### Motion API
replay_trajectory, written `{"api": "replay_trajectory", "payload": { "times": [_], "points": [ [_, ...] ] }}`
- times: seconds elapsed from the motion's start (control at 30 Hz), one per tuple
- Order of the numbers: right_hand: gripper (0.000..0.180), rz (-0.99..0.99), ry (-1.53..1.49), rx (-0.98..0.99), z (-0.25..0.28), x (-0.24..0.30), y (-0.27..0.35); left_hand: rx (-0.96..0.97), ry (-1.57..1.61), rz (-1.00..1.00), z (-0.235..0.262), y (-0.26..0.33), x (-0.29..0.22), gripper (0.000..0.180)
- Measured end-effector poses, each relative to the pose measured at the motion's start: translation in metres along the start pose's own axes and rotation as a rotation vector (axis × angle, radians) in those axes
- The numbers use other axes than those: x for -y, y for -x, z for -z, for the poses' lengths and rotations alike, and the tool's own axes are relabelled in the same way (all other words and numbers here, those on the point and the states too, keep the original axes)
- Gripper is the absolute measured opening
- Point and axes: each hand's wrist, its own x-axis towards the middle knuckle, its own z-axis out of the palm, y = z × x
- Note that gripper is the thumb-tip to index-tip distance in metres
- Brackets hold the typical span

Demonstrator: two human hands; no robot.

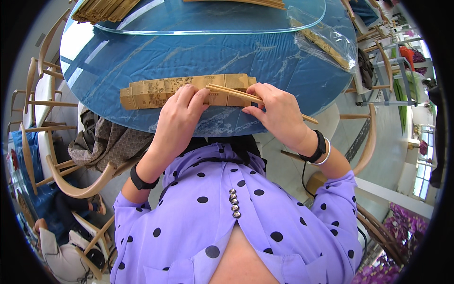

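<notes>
A row of overlapping brown paper chopstick sleeves (142, 92) with dark print lies across the near part of the blue marbled table (265, 59). My left hand (179, 109) bends over the row, its fingers closed at a sleeve with the tips partly hidden. In my right hand (279, 111) is a pair of thin wooden chopsticks (234, 92), pinched between thumb and fingers. The sticks slant above the right part of the row. Their left ends reach my left index finger, and their other ends stick out past my right wrist side.
A raised glass turntable (208, 32) curves across the table's far part. Bundled brown sleeves (104, 9) lie at far left, and a clear plastic bag (326, 42) with more at far right. Wooden chairs (85, 187) and a patterned bag (113, 142) stand left. Another person (61, 251) sits lower left.
</notes>
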Motion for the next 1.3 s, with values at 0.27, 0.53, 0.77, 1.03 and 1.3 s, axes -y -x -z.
{"api": "replay_trajectory", "payload": {
  "times": [0.27, 0.53, 0.77, 1.03, 1.3],
  "points": [
    [0.028, -0.021, -0.115, -0.01, 0.006, 0.005, -0.001, -0.032, 0.106, 0.056, 0.001, 0.002, 0.002, 0.025],
    [0.017, 0.066, -0.302, 0.081, 0.011, 0.004, -0.001, 0.044, 0.006, -0.054, 0.015, 0.002, 0.013, 0.027],
    [0.02, -0.211, -1.007, 0.219, 0.028, 0.02, 0.003, -0.088, -0.143, -0.283, 0.034, -0.024, -0.033, 0.056],
    [0.023, -0.285, -1.102, 0.296, 0.038, 0.028, 0.006, 0.122, -0.073, -0.391, 0.026, -0.025, -0.019, 0.055],
    [0.017, -0.291, -1.165, 0.23, 0.028, 0.03, 0.002, 0.128, -0.213, -0.417, 0.028, -0.028, -0.015, 0.065]
  ]
}}
